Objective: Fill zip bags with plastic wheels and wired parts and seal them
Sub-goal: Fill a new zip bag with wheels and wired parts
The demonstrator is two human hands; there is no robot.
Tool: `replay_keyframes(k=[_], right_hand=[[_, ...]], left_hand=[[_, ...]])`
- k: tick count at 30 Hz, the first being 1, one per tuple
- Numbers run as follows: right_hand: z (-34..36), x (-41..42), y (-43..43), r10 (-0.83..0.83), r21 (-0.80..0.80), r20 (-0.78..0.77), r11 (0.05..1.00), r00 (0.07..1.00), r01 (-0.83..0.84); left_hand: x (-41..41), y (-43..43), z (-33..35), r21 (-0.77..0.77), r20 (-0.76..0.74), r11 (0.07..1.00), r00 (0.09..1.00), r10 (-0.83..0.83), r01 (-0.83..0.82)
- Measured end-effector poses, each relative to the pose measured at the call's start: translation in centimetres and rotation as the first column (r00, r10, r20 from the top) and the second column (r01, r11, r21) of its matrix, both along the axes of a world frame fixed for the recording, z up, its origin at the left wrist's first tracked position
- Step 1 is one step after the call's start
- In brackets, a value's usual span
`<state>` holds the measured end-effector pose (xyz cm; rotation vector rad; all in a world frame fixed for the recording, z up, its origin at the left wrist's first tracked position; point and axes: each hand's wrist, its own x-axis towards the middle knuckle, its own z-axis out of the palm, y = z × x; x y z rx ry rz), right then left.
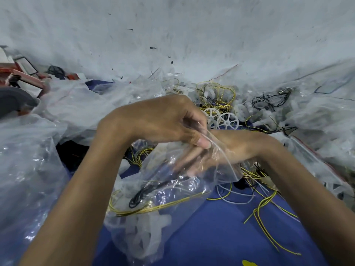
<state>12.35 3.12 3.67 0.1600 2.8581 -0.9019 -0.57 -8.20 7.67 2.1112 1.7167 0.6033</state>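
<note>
A clear zip bag [153, 223] hangs over the blue cloth in the middle of the view. It holds yellow wires, a black wire coil and white plastic parts. My left hand [159, 120] pinches the bag's upper rim between thumb and fingers and holds the mouth up. My right hand [230, 146] reaches into the mouth from the right; its blurred fingers lie straight inside the bag, seen through the film. Two white spoked plastic wheels [227, 121] lie just behind my hands. More wired parts with yellow leads [217, 95] are piled behind them.
Crumpled clear plastic bags [25, 169] heap up on the left. Loose yellow wires [269, 204] trail over the blue cloth [221, 237] at the right. Black wires [269, 102] and a bag with a red zip strip [317, 156] lie far right. Red and white boxes [19, 73] stand far left.
</note>
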Motion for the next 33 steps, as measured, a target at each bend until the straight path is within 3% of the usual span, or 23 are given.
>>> replay_keyframes(k=[3,4,6,9,11,13,16,18,21,23,24,25,27,29,31,33], right_hand=[[-1.4,0.0,0.1,-0.128,0.022,0.121,0.992,0.984,0.127],[-1.8,0.1,0.1,-0.138,0.021,0.194,0.99,0.971,0.137],[-1.6,0.1,0.2,-0.089,0.043,0.19,0.996,0.978,0.082],[0.7,0.6,0.9,-0.038,-0.016,-0.066,0.999,0.997,0.037],[2.0,1.5,1.4,-0.24,-0.286,-0.32,0.947,0.916,0.148],[1.9,2.5,2.3,-0.37,-0.451,-0.48,0.882,0.796,0.138],[-0.1,2.9,3.2,-0.411,-0.341,-0.468,0.901,0.783,0.269],[-1.2,2.8,3.0,-0.492,-0.326,-0.379,0.864,0.784,0.384],[-2.1,2.0,2.0,-0.534,-0.379,-0.209,0.816,0.819,0.435],[-2.8,1.3,0.8,-0.497,-0.388,-0.115,0.82,0.86,0.421],[-3.1,0.8,0.0,-0.46,-0.41,-0.103,0.828,0.882,0.383],[-3.5,0.3,-0.9,-0.414,-0.463,-0.109,0.826,0.904,0.323],[-4.8,-1.4,-2.5,-0.356,-0.477,-0.202,0.85,0.912,0.226],[-6.5,-3.2,-2.9,-0.498,-0.449,-0.34,0.831,0.798,0.328],[-7.2,-4.0,-2.9,-0.676,-0.641,-0.306,0.667,0.671,0.379],[-7.6,-3.8,-2.0,-0.744,-0.859,-0.149,0.424,0.651,0.288]], left_hand=[[0.2,0.3,-0.1,0.027,0.006,1.0,1.0,0.007,-0.007],[0.3,0.3,-0.2,0.032,0.009,0.999,1.0,0.01,-0.01],[0.3,0.3,-0.3,0.035,-0.001,0.999,1.0,0.013,-0.013],[-0.2,0.1,-0.1,0.053,-0.005,0.998,0.999,0.031,-0.031],[-0.8,0.0,0.0,0.076,0.004,0.994,0.997,0.075,-0.075],[-1.3,0.0,-0.1,0.122,-0.013,0.984,0.991,0.132,-0.129],[-2.2,0.4,-0.1,0.235,-0.056,0.93,0.951,0.305,-0.284],[-2.8,0.8,-0.3,0.346,-0.078,0.824,0.861,0.502,-0.449],[-2.9,1.4,-0.6,0.485,0.013,0.509,0.589,0.808,-0.71],[-2.8,1.6,-0.9,0.519,0.094,0.34,0.448,0.889,-0.784],[-2.5,1.7,-0.9,0.516,0.132,0.321,0.444,0.887,-0.794],[-2.1,1.8,-0.9,0.492,0.182,0.36,0.498,0.848,-0.793],[-0.9,2.0,-0.6,0.36,0.385,0.546,0.653,0.652,-0.757],[0.9,1.6,-0.1,0.175,0.562,0.785,0.715,0.415,-0.594],[1.6,1.5,0.0,0.136,0.502,0.901,0.813,0.296,-0.412],[1.4,1.6,-0.1,0.241,0.431,0.892,0.866,0.254,-0.382]])
